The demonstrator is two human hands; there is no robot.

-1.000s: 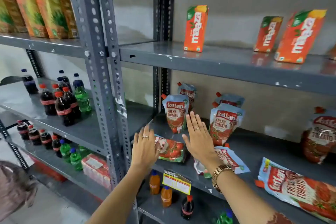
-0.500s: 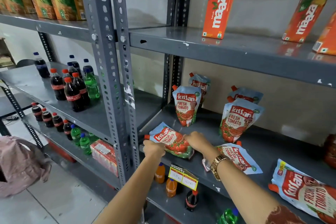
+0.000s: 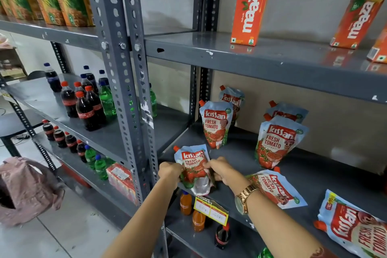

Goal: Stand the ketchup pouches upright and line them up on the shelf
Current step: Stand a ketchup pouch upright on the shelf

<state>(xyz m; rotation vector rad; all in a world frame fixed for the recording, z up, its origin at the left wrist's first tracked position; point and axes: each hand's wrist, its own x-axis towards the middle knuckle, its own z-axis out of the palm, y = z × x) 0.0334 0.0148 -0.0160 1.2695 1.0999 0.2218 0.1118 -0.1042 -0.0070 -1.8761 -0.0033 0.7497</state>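
At the front left corner of the grey shelf [image 3: 314,176], a Kissan ketchup pouch [image 3: 193,165] is raised almost upright, its red spout at the top left. My left hand [image 3: 169,173] grips its left edge and my right hand [image 3: 219,170] grips its right edge. Behind it, two pouches stand upright one behind the other [image 3: 215,124] [image 3: 232,98]. To the right stands another pouch [image 3: 276,142] with one more [image 3: 287,112] behind it. A pouch [image 3: 276,190] lies flat just right of my right wrist. A larger pouch [image 3: 356,230] lies flat at the front right.
Maaza juice cartons [image 3: 250,9] stand on the shelf above. A slotted steel upright [image 3: 125,90] is just left of my left hand. Cola and green soda bottles [image 3: 88,104] fill the left rack. A price tag [image 3: 211,209] hangs from the shelf edge; small bottles [image 3: 186,203] stand below.
Both hands went from open above the flat pouch to gripping its edges. The pouch has been tipped up from lying flat to nearly upright.
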